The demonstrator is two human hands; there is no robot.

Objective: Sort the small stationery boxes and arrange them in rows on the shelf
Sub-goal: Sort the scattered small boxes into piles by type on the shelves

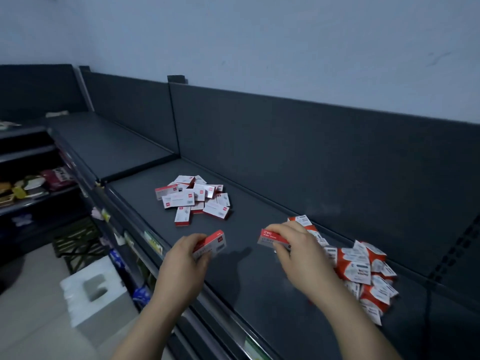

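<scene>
**Two small boxes held above the shelf**

Head view: A dark grey shelf is seen from above and slightly from the left, with a dark back panel rising behind it.

A red-and-white box is gripped by the left hand, with the fingers curled round its near end. Its red top edge and a white face with a barcode are turned up. A second box is pinched by the right hand, thumb underneath and fingers over the top. White lettering can be made out on its red band, but it is too blurred to be read. Both boxes are held just above the front part of the shelf, apart from each other.

Further back, a loose pile of the same small boxes is spread flat on the shelf, mostly white faces up with red ends. To the right, beside the right wrist, a jumbled heap of red-and-white boxes lies near the back panel.

Price labels are fixed along the shelf's front edge. A white foam block is seen on the floor at the left.
</scene>
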